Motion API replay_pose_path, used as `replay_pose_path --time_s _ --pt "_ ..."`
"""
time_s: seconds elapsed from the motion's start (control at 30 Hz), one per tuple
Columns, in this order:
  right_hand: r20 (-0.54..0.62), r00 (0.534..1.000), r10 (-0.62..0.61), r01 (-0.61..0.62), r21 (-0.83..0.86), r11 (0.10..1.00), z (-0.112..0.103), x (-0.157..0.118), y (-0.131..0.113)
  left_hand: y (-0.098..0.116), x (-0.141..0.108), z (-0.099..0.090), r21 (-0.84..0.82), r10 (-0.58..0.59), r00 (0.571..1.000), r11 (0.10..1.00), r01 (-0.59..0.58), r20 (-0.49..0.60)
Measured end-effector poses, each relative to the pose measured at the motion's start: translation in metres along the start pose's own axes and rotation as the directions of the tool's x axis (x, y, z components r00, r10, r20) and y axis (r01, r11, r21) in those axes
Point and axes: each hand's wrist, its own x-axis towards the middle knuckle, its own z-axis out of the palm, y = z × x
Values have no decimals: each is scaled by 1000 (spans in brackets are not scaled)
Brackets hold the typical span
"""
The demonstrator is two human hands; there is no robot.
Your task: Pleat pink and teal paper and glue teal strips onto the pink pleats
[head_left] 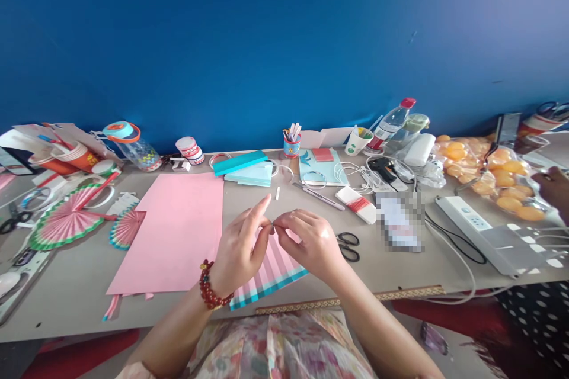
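Observation:
My left hand [242,246] and my right hand [313,243] meet fingertip to fingertip over the table. Both are closed in a pinch at a small dark thing between them, too tiny to name. Beneath them lies a pleated pink paper [267,284] with a teal border, partly covered by the hands. Just beyond the fingers is a small white strip [278,193]. To the left rests a large pink sheet [178,231]. Black-handled scissors [349,247] lie beside my right wrist, their blades hidden, and a craft knife [320,196] lies farther back.
Finished paper fans [66,219] lie at the left. At the back stand a drink bottle [391,127], a paper cup [357,142] and a tin of sticks [292,145]. A power strip [471,231] with cables and bagged orange balls [502,177] occupy the right, near another person's hand [553,189].

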Motion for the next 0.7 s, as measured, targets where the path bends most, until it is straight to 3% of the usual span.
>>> replay_pose_path --time_s 0.47,0.7 --pt "123 992 -41 45 -33 998 -5 0 3 1 -1 0 45 -25 999 999 24 21" --pt "91 995 -32 39 -77 996 0 -1 4 0 -2 0 28 -45 999 999 44 30"
